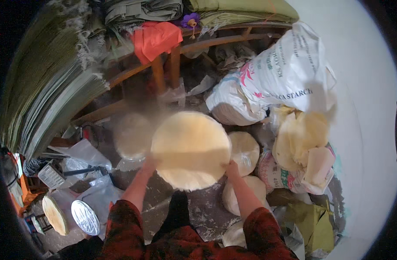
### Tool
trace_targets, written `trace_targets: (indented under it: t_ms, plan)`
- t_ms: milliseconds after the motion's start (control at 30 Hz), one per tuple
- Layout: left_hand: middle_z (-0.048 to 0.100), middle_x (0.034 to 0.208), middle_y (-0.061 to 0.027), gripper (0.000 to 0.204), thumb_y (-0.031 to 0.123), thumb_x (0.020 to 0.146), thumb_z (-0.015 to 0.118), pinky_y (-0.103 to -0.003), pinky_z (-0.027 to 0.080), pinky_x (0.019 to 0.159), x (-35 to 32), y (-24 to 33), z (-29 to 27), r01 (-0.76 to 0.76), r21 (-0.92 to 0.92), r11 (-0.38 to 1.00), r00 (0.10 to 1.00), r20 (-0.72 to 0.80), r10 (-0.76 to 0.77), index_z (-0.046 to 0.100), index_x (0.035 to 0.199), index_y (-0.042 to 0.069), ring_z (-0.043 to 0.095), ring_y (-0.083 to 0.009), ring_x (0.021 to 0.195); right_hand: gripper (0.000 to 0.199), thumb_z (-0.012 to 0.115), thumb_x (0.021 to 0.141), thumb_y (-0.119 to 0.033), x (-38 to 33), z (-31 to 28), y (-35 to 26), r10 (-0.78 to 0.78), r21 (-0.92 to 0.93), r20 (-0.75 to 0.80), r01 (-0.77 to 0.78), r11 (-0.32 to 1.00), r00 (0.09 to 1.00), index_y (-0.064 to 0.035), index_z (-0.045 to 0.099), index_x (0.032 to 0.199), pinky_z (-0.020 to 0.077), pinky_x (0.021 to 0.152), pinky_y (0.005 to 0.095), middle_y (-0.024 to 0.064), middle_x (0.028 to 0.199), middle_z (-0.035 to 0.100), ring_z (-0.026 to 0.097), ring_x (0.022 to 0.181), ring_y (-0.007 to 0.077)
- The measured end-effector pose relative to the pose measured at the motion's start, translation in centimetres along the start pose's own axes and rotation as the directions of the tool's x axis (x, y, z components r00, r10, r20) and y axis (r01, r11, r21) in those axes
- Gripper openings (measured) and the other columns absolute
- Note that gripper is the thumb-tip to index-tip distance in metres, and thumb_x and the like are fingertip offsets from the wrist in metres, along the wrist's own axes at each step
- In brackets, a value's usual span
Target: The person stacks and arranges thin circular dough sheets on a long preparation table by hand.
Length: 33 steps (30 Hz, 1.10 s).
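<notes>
Between my two hands is a large round pale-yellow disc (190, 147), which looks like a thick stack of thin sheets. My left hand (150, 164) grips its left edge and my right hand (232, 168) its lower right edge; the fingers are partly hidden beneath it. A shadow crosses the disc's lower half. Just right of the disc lies a plastic-wrapped round bundle (245, 151), with another pale bundle (242, 195) nearer to me by my right forearm. Beyond my left hand, a further round bundle (131, 134) is blurred.
A wooden rack (157, 76) carries folded green cloths and a red cloth (157, 41). White printed sacks (285, 69) lean by the right wall, above broken yellow sheets (302, 134). At lower left are two wrapped round bundles (85, 216) and a plastic basket (51, 175).
</notes>
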<state>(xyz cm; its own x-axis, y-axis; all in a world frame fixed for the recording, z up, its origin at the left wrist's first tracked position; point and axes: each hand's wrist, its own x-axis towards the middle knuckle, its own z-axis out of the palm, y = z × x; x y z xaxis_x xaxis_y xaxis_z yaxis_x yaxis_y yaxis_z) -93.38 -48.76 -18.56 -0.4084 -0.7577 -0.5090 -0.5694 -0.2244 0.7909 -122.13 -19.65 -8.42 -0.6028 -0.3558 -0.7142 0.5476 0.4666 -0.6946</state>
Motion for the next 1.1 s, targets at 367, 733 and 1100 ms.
trace_targets:
  t_ms: [367, 733, 1100]
  plan:
    - [0.028, 0.136, -0.0215, 0.074, 0.022, 0.072, 0.068, -0.048, 0.027, 0.102, -3.5, 20.8, 5.2, -0.437, 0.74, 0.512, 0.812, 0.079, 0.578, 0.03, 0.132, 0.003, 0.029, -0.0375, 0.125, 0.049, 0.063, 0.077, -0.009, 2.1, -2.5, 2.9, -0.25, -0.11, -0.366, 0.225, 0.968, 0.897, 0.0054, 0.042, 0.119, 0.0442, 0.085, 0.036, 0.0173, 0.113, 0.052, 0.054, 0.099, 0.0279]
    - [0.011, 0.145, -0.0224, 0.087, 0.056, 0.079, 0.05, -0.051, 0.011, 0.107, 15.3, 9.2, 9.8, -0.735, 0.655, 0.173, 0.654, 0.618, 0.437, 0.014, 0.141, 0.007, 0.006, -0.0367, 0.135, 0.068, 0.059, 0.078, -0.035, 4.8, 6.6, 2.3, -0.475, -0.868, -0.496, -0.401, 0.293, 0.727, 0.0043, 0.034, 0.127, 0.0295, 0.101, 0.044, 0.024, 0.132, 0.034, 0.03, 0.125, 0.0349]
    - [0.042, 0.126, -0.0263, 0.063, 0.041, 0.087, 0.049, -0.051, 0.04, 0.086, -3.9, 24.1, 15.3, -0.555, 0.806, -0.208, 0.518, 0.53, 0.671, 0.034, 0.133, 0.0, 0.04, -0.0387, 0.117, 0.047, 0.052, 0.085, -0.031, -27.8, -12.8, 13.0, -0.331, -0.44, -0.463, 0.111, 0.891, 0.823, -0.0057, 0.044, 0.124, 0.0315, 0.102, 0.0391, 0.0162, 0.137, 0.033, 0.034, 0.125, 0.0318]
